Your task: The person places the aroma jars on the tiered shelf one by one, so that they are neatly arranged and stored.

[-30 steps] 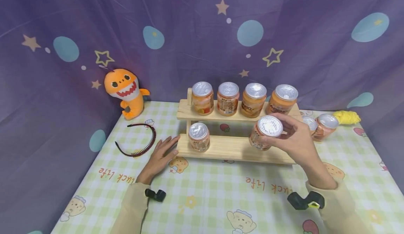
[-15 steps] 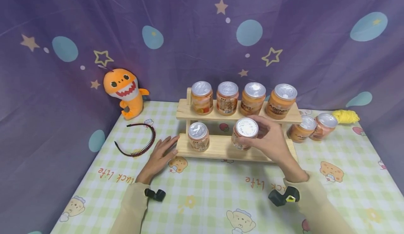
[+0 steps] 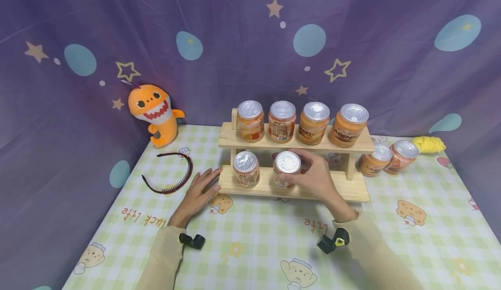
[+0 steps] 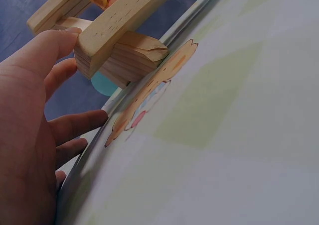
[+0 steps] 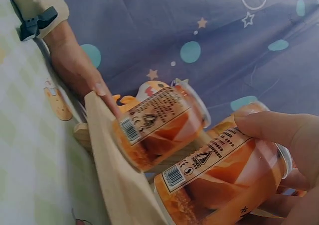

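My right hand (image 3: 318, 178) grips an orange jar with a silver lid (image 3: 285, 178), thumb on the near side. The jar is upright at the lower board of a two-tier wooden shelf (image 3: 325, 191); in the right wrist view its base is at the board. Just left of it, a similar jar (image 3: 246, 176) stands on the same board, with a narrow gap between them. My left hand (image 3: 199, 194) lies at the shelf's left end, fingers extended. The left wrist view shows its thumb (image 4: 62, 40) touching the board's end.
Several like jars (image 3: 282, 127) line the upper board. Two more, an orange jar (image 3: 374, 161) and its neighbour (image 3: 401, 158), stand on the table right of the shelf, before yellow yarn (image 3: 428, 145). A dark headband (image 3: 188, 175) and an orange shark plush (image 3: 164, 125) are left.
My right hand has carried the jar leftward along the lower board, up close to the jar at the left. The left hand has stayed at the shelf's end.
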The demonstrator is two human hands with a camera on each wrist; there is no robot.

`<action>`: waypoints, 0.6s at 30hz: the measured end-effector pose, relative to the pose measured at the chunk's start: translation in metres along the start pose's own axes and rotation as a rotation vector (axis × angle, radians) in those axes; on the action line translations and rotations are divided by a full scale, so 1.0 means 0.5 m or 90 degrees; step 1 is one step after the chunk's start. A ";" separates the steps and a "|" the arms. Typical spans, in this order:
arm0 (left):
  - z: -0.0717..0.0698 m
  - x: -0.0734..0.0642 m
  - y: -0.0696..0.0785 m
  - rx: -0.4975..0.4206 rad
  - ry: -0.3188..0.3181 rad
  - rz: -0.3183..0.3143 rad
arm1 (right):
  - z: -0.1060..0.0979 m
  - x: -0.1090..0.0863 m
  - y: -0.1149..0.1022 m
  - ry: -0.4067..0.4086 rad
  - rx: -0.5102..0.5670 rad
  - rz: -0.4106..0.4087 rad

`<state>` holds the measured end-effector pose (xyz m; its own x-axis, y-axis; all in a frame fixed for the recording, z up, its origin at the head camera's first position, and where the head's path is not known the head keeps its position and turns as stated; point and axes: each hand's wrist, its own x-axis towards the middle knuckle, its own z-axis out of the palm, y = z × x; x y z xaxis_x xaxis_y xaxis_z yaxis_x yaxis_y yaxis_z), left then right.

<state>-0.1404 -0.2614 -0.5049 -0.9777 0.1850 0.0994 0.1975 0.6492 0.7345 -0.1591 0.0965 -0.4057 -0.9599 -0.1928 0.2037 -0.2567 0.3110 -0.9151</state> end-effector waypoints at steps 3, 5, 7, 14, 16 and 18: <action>-0.002 0.000 0.000 0.002 -0.005 -0.001 | 0.010 0.001 0.005 -0.004 0.005 0.011; -0.003 0.000 -0.001 0.003 -0.005 -0.001 | 0.016 0.001 0.006 -0.006 0.003 0.015; -0.003 0.000 -0.002 -0.001 -0.005 0.000 | 0.022 0.001 0.008 -0.010 0.006 0.018; -0.003 -0.001 -0.002 -0.004 0.000 0.003 | 0.033 0.005 0.016 -0.019 0.015 0.028; -0.003 -0.001 -0.003 -0.001 -0.003 0.001 | 0.033 0.006 0.017 -0.023 0.017 0.023; -0.003 0.000 -0.003 0.000 -0.005 -0.001 | 0.033 0.006 0.019 -0.027 0.018 0.018</action>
<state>-0.1407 -0.2633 -0.5050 -0.9775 0.1897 0.0924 0.1956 0.6499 0.7344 -0.1627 0.0835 -0.4194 -0.9608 -0.2237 0.1639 -0.2263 0.2912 -0.9295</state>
